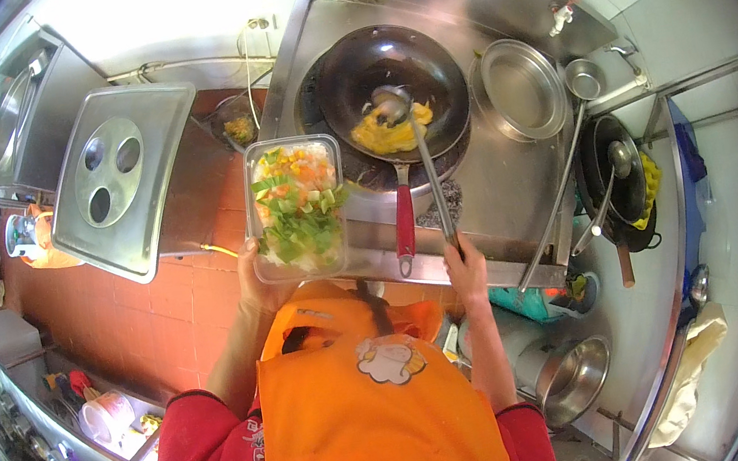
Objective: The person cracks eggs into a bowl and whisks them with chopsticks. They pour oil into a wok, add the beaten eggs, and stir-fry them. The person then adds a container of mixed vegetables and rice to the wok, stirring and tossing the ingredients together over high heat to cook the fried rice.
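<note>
My left hand [257, 271] grips the near left corner of a clear plastic container [256, 225]. White rice, diced carrot, corn and chopped green leaves [302, 229] fill it. My right hand [465, 266] is closed around the handle of a steel ladle [434, 182]. The ladle's bowl rests in a dark wok [439, 72], touching yellow scrambled egg [390, 130]. A red handle [403, 215] of the wok points toward me. Beneath the wok is a round burner, partly hidden. The container is held just left of the wok, apart from it.
A steel basin [519, 89] stands right of the wok, under a tap [562, 19]. A long-handled ladle [551, 194] lies across the stove's right edge. Farther right are stacked pans [605, 172]. At left stands a metal top with three holes [111, 160]; a steel pot [574, 378] sits lower right.
</note>
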Available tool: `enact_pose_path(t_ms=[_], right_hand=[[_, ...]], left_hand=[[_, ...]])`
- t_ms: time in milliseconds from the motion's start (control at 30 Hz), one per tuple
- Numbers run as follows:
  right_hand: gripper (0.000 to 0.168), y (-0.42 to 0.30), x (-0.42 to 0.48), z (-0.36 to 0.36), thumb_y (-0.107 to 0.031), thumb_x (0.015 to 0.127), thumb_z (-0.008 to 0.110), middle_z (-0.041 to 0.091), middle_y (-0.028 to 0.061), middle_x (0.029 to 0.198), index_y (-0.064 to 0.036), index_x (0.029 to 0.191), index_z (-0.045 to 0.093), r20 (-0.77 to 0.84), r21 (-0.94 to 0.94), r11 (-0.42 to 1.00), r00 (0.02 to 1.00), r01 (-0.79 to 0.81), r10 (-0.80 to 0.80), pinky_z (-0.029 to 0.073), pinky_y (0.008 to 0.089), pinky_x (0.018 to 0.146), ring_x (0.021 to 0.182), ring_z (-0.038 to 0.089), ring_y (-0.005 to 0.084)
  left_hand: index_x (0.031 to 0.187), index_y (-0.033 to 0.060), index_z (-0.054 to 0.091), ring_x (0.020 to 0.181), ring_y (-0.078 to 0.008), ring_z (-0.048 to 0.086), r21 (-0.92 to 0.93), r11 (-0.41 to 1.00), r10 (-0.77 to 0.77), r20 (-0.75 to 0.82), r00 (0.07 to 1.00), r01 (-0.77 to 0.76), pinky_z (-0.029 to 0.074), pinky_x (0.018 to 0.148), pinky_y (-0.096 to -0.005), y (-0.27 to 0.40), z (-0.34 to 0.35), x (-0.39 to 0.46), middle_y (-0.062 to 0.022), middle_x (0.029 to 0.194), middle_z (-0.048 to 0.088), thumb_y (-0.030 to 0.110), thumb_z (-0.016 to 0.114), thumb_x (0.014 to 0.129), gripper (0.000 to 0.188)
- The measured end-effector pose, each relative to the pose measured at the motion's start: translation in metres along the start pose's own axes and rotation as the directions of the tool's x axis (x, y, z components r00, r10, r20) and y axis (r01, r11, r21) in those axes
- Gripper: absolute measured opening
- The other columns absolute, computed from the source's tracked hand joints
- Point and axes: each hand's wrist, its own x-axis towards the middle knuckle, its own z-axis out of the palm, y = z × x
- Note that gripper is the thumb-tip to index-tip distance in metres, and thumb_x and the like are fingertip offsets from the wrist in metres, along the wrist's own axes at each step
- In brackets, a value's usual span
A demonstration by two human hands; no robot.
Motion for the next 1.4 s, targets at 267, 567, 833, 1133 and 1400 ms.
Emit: enact_pose_path(t_ms=[267, 567, 833, 1133, 1400], right_hand=[[0.032, -0.009, -0.028, -0.039, -0.018, 0.092, 0.059, 0.059, 0.0186, 0.078, -0.001, 0.119, 0.059, -0.005, -0.025, 0.994, 0.994, 0.105, -0.105, 0.048, 0.0334, 0.065, 0.068, 0.055, 0.0198], [0.033, -0.001, 0.04, 0.015, -0.011, 0.089, 0.059, 0.057, 0.01, 0.069, -0.002, 0.121, 0.06, -0.289, -0.194, 0.931, 0.889, 0.31, -0.356, 0.046, 0.0298, 0.058, 0.06, 0.054, 0.0131], [0.037, -0.009, 0.032, 0.016, -0.013, 0.09, 0.058, 0.059, 0.0207, 0.076, 0.002, 0.124, 0.056, -0.129, -0.058, 0.975, 0.967, 0.216, -0.222, 0.049, 0.0355, 0.063, 0.065, 0.06, 0.022], [0.039, 0.007, -0.024, -0.003, -0.016, 0.09, 0.06, 0.06, 0.0256, 0.079, 0.003, 0.124, 0.054, -0.057, -0.051, 0.94, 0.939, 0.336, -0.339, 0.049, 0.0401, 0.065, 0.069, 0.063, 0.0272], [0.035, -0.024, 0.016, -0.007, -0.017, 0.092, 0.059, 0.062, 0.0179, 0.073, 0.002, 0.122, 0.057, -0.189, -0.113, 0.983, 0.968, 0.144, -0.164, 0.048, 0.0339, 0.06, 0.064, 0.056, 0.0174]], left_hand=[[0.142, 0.0043, 0.037, 0.124, -0.0355, 0.047, 0.073, 0.997, 0.022, 0.011, 1.0, -0.023, 0.04, 0.103, -0.0551, 0.001, -0.007, 0.003, -0.0175, 0.137, 0.046, 0.048, 0.067, 0.076, 0.085], [0.141, 0.005, 0.038, 0.126, -0.0349, 0.046, -0.033, 0.999, 0.011, 0.036, 0.999, -0.01, 0.039, 0.104, -0.0559, -0.007, 0.0, 0.017, -0.017, 0.137, 0.046, 0.046, 0.068, 0.075, 0.083], [0.141, 0.005, 0.038, 0.125, -0.0345, 0.047, 0.019, 0.999, 0.026, -0.015, 1.0, -0.026, 0.04, 0.105, -0.0519, -0.005, -0.002, 0.012, -0.0161, 0.136, 0.047, 0.045, 0.069, 0.076, 0.082], [0.141, 0.0056, 0.039, 0.124, -0.0343, 0.047, 0.005, 0.998, 0.056, -0.013, 0.998, -0.056, 0.039, 0.105, -0.0529, -0.005, -0.006, 0.011, -0.0157, 0.135, 0.048, 0.045, 0.069, 0.076, 0.082], [0.141, 0.0056, 0.039, 0.124, -0.0348, 0.047, 0.043, 0.999, 0.004, -0.05, 0.999, -0.002, 0.039, 0.105, -0.0532, 0.0, -0.001, 0.015, -0.0164, 0.136, 0.047, 0.046, 0.07, 0.072, 0.085]])
